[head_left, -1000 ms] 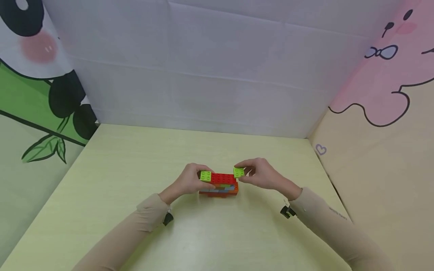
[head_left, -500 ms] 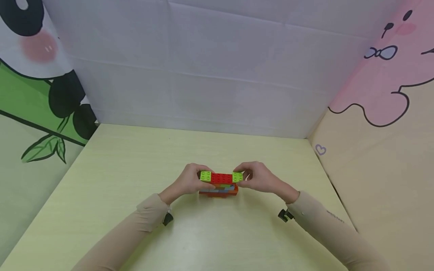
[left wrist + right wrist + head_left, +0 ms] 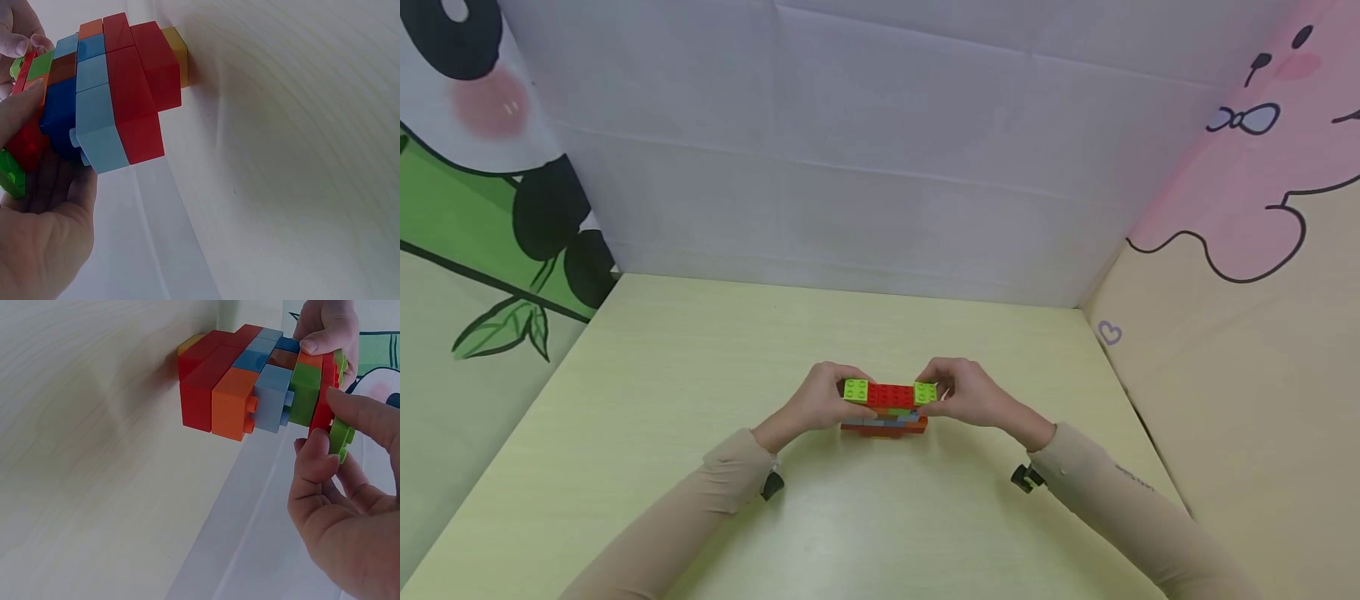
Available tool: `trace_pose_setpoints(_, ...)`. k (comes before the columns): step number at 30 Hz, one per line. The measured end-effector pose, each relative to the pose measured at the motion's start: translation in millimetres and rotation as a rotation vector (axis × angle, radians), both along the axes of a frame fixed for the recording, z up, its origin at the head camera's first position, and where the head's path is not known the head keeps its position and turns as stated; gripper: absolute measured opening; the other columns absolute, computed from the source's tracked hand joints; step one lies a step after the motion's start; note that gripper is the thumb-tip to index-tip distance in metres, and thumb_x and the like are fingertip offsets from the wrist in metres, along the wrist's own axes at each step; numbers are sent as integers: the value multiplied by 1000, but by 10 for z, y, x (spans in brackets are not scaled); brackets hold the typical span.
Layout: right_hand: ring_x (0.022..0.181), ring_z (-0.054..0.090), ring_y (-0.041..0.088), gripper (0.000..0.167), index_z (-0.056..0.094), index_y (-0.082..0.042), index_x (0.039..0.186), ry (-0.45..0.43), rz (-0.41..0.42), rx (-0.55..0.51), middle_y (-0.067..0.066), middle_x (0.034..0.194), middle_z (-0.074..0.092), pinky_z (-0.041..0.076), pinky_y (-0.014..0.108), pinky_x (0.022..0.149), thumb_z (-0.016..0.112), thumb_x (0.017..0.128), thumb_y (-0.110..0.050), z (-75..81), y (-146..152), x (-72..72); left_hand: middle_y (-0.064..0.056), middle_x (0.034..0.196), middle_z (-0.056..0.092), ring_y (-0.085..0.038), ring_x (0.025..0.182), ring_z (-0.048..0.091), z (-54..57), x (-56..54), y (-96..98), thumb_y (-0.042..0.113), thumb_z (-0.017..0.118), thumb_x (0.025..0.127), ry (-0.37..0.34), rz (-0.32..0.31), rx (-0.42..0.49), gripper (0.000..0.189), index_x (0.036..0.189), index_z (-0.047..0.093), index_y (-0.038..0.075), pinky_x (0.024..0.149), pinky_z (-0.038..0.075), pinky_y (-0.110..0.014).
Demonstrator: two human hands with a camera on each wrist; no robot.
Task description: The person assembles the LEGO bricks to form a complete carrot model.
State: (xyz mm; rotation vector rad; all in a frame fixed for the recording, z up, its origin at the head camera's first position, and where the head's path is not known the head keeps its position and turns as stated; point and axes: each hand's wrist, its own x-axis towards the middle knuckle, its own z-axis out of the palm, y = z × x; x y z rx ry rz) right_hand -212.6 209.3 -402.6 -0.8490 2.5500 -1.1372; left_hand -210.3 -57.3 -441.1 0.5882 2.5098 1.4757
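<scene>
A stack of coloured toy building blocks [image 3: 887, 423] stands on the table, its rows red, light blue, orange, brown and blue, over a narrower yellow block [image 3: 177, 55] at the foot. Across the top runs a red layer [image 3: 891, 396] with a lime green block [image 3: 855, 390] at its left end. My left hand [image 3: 822, 395] grips the upper left of the stack, thumb on the near side and fingers behind. With thumb and fingertips, my right hand [image 3: 972, 392] pinches a second lime green block [image 3: 340, 437] at the red layer's right end; its studs face up.
A pale wooden table [image 3: 865, 525] lies under the stack. Behind it rises a white cloth wall [image 3: 880, 167], with printed cartoon panels at left and right. Small black devices [image 3: 1025, 478] sit at both wrists.
My right hand has moved slightly left and down, bringing the lime green block from above the red layer's right end to level with the other green block. The left hand keeps its place.
</scene>
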Motion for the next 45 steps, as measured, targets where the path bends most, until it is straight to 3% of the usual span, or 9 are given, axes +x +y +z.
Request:
trace_pose_setpoints(10, 66, 52, 17, 29, 63, -14, 97, -45, 9, -11, -4, 90, 65, 45, 29, 56, 82, 75, -10, 8, -34, -21, 3, 94, 68, -17, 82, 62, 25, 10, 4, 21, 89, 67, 1, 7, -14, 36, 99, 73, 12, 71, 51, -32)
trace_pose_setpoints(18, 65, 51, 19, 29, 63, -13, 95, -70, -33, 10, -4, 87, 64, 44, 32, 56, 83, 74, -10, 71, -69, 11, 2, 94, 68, -17, 81, 62, 25, 12, 19, 20, 89, 67, -2, 10, -10, 36, 99, 73, 11, 71, 51, -32)
trace_pose_setpoints(26, 63, 47, 19, 28, 66, -12, 94, -79, -87, -23, 0, 78, 60, 40, 30, 53, 84, 72, -8, 20, -62, 9, 2, 94, 68, -16, 81, 62, 18, 10, 36, 21, 89, 67, 9, 8, -14, 37, 99, 74, 12, 71, 52, -32)
trace_pose_setpoints(39, 61, 42, 21, 27, 71, -9, 93, -223, -148, -124, 11, 66, 50, 36, 32, 56, 85, 70, -7, -42, -40, -26, 2, 95, 68, -16, 82, 62, 5, -4, 48, 21, 89, 66, 2, 6, -12, 37, 99, 74, 11, 71, 52, -31)
trace_pose_setpoints(45, 60, 41, 18, 28, 70, -8, 94, -237, -155, -134, 12, 66, 48, 35, 31, 56, 84, 70, -7, -51, -41, -27, 2, 95, 68, -17, 83, 61, 10, -3, 46, 21, 88, 67, 5, 2, -11, 36, 98, 74, 12, 72, 52, -32)
